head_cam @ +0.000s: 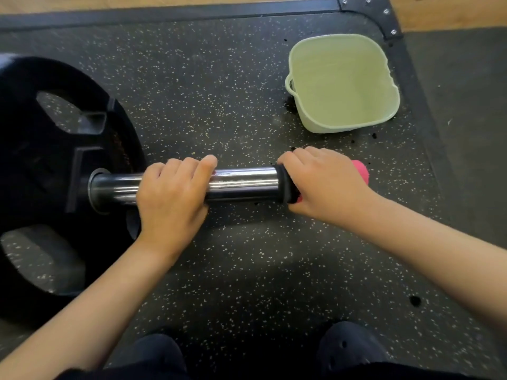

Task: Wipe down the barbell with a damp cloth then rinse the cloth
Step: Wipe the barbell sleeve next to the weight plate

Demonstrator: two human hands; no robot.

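The left hand curled fully round the middle of the barbell sleeve, likely to stop it rolling under the wipe. The right hand closed round the pink cloth, pressed over the barbell's black end cap. The sleeve looked bright chrome, streaked with reflections; whether it was wet could not be told. The pale green bucket sat beyond the barbell's end, probably kept handy for rinsing.

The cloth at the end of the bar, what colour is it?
The cloth is pink, seen best in the head view.
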